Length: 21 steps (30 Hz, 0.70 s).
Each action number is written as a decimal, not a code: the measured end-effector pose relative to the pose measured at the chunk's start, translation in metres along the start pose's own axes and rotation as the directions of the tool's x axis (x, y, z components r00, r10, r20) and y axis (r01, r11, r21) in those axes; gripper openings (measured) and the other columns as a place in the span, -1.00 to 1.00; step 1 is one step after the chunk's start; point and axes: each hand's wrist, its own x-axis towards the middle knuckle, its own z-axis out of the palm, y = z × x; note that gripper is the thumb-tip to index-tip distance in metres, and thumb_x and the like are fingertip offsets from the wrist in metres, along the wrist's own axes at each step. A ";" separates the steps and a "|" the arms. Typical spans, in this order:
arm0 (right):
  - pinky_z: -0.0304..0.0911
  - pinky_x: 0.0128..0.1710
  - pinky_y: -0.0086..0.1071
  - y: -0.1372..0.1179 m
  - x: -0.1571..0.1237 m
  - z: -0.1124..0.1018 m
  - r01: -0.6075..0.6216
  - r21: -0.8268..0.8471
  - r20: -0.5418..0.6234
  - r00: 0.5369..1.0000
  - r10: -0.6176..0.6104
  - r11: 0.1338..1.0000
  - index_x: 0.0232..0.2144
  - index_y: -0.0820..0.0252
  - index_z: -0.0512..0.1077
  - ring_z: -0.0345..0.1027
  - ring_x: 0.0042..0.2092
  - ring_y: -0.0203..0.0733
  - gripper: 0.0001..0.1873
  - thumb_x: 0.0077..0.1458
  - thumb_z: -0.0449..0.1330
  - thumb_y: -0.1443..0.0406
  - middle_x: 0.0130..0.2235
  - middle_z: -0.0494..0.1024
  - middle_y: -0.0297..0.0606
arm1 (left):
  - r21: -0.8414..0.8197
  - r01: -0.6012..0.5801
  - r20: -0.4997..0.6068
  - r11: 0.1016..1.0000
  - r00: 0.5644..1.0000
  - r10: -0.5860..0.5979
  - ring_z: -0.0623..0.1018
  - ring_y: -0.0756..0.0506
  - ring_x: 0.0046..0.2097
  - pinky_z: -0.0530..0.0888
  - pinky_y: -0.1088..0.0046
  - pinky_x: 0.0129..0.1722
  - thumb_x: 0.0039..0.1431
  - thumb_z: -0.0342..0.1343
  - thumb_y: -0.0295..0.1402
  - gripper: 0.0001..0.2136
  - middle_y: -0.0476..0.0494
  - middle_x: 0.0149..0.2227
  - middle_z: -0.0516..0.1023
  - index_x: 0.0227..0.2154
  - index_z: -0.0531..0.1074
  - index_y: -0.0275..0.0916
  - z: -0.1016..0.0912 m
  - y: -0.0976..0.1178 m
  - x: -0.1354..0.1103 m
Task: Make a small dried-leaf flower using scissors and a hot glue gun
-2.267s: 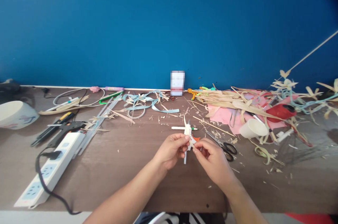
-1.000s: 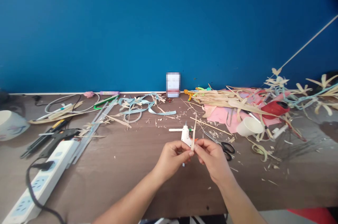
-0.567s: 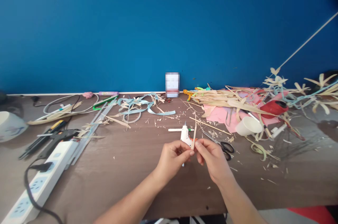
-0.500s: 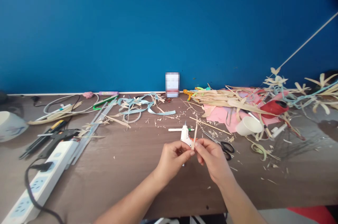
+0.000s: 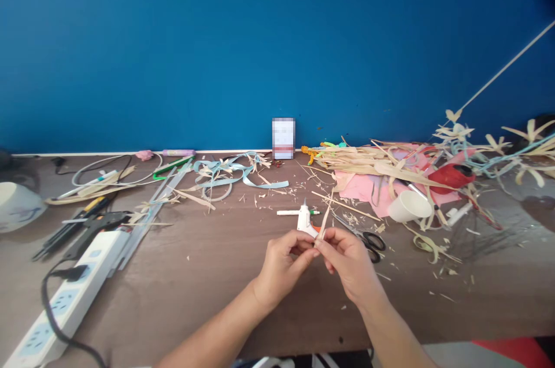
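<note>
A thin, pale strip of dried husk or leaf [image 5: 326, 215] stands up between my two hands, its lower end pinched in the fingertips. My left hand [image 5: 287, 261] is closed at the strip's base from the left. From the right, my right hand [image 5: 346, 258] closes on the same end, thumb and forefinger together. Just behind the fingers lies a white glue gun [image 5: 305, 219] with an orange trigger, partly hidden by my hands. Beyond it is a white pen-like stick [image 5: 288, 213]. Black-handled scissors [image 5: 373, 241] rest right of my right hand.
A white power strip [image 5: 65, 301] runs along the left, near a black glue gun [image 5: 93, 232]. Blue ribbon [image 5: 243, 171] lies at the back. A heap of husk strips [image 5: 364, 161], pink paper [image 5: 355, 186] and a white cup [image 5: 410, 207] are at right. Scraps litter the brown table [image 5: 208, 275].
The strip's upper end has tilted to the right, and it looks more folded or split. Both hands have stayed in nearly the same place, fingertips slightly closer together.
</note>
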 end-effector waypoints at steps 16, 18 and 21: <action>-0.05 -0.69 -0.54 0.001 0.003 -0.001 0.031 -0.046 -0.046 0.998 -0.033 0.998 -0.53 0.24 0.36 0.01 -0.66 -0.47 -0.79 -0.07 0.19 0.19 -0.65 0.28 -0.46 | -0.331 0.367 0.150 0.869 0.930 -0.336 0.39 0.05 -0.56 0.34 0.55 -0.56 -0.19 0.24 -0.28 -0.76 -0.02 -0.62 0.41 -0.53 0.38 -0.35 0.003 -0.001 0.005; -0.04 -0.69 -0.54 0.001 0.003 0.000 0.040 -0.052 -0.042 0.998 -0.042 0.998 -0.53 0.24 0.36 0.02 -0.66 -0.46 -0.79 -0.06 0.18 0.19 -0.64 0.28 -0.44 | -0.324 0.367 0.144 0.872 0.930 -0.338 0.40 0.04 -0.55 0.33 0.56 -0.57 -0.19 0.23 -0.27 -0.77 -0.02 -0.62 0.41 -0.55 0.37 -0.35 0.003 0.000 0.004; -0.03 -0.69 -0.54 0.001 0.001 -0.001 0.062 -0.060 -0.038 0.997 -0.064 0.996 -0.55 0.24 0.35 0.02 -0.65 -0.46 -0.80 -0.06 0.17 0.20 -0.62 0.30 -0.43 | -0.306 0.345 0.143 0.887 0.938 -0.316 0.39 0.04 -0.54 0.32 0.56 -0.56 -0.16 0.21 -0.27 -0.77 -0.03 -0.61 0.41 -0.57 0.35 -0.34 0.005 0.000 0.004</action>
